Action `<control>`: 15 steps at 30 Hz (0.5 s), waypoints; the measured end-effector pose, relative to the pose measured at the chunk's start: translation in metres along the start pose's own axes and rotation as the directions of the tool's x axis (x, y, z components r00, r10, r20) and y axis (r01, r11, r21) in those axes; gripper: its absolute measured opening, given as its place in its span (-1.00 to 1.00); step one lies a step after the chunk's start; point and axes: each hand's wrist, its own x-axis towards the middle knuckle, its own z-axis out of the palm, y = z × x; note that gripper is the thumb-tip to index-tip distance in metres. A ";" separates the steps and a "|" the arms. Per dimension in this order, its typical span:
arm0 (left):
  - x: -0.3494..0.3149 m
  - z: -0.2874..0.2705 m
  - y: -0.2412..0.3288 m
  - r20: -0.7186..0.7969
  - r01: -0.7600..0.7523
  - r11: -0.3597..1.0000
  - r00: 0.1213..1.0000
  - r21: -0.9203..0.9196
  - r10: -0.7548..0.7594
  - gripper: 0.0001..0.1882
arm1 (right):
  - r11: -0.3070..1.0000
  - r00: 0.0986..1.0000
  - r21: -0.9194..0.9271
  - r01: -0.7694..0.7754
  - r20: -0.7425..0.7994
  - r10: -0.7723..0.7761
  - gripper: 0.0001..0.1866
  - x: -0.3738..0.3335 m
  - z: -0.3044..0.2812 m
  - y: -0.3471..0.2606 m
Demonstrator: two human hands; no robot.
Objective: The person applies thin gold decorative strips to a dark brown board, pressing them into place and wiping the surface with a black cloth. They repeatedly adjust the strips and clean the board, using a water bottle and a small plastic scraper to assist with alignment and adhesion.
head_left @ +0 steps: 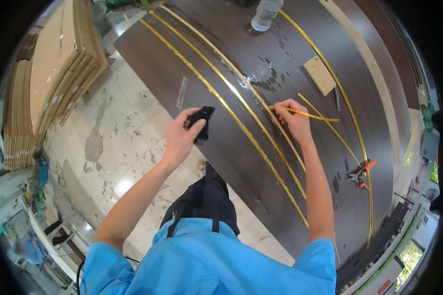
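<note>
Dark panel (246,167) striped with gold

The panel's smooth, faintly grained brown-black face is beaded with water around its far half. Left of the panel spreads a pale, stained tile floor (113,142), with tall brown cardboard packs (54,73) beyond. Long, shiny gold strips (238,93) run along the panel, the leftmost crusted with lumpy residue. At the panel's left edge, the left hand (181,137) pinches a soft black cloth (204,120) between thumb and fingers. Over the panel's middle, the right hand (295,120) has its fingers closed on a thin golden stick (315,115). Toward the panel's far end is a clear plastic bottle (266,15); on its right part lie a flat rectangular wood block (320,75) and orange-handled pliers (360,174).
</note>
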 end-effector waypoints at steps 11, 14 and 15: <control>-0.054 0.048 -0.031 0.009 0.137 0.965 0.990 -0.224 -0.139 -0.60 | 0.993 0.988 -0.097 0.072 0.144 -0.057 -0.81 0.061 0.011 0.001; -0.064 0.057 -0.034 -0.003 0.158 0.951 0.986 -0.265 -0.164 -0.59 | 0.984 0.981 -0.165 0.071 0.189 -0.039 -0.81 0.065 0.010 0.000; -0.067 0.060 -0.034 -0.015 0.180 0.947 0.982 -0.268 -0.191 -0.59 | 0.980 0.975 -0.174 0.093 0.214 -0.055 -0.81 0.066 0.009 0.000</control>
